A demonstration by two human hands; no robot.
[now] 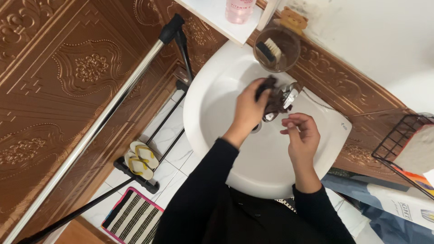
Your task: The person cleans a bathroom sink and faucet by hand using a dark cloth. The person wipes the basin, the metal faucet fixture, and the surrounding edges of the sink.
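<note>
The left hand [250, 106] was closed around a dark crumpled cloth [270, 92], pressing it against the shiny chrome tap [285, 97] at the back edge of the round white ceramic washbasin [212, 95]. The right hand [300, 135] hovered just beside the tap, above the basin's right part, holding nothing, its fingers loosely curled. Both sleeves were black.

The bowl of the basin lay open in front of and to the left of the hands; the drain showed just under the left wrist. At the back rim, touching the wall side, stood one clear round plastic cup [276, 49] with one brush in it. Above it one white shelf [221, 20] carried one pink bottle [239, 10].

Left of the basin, one chrome rail [113, 101] ran slantwise along the brown embossed wall panel. On the white tiled floor lay two yellow-strapped sandals [141, 159] and one striped mat [133, 218]. At the right edge hung one black wire basket [402, 135].
</note>
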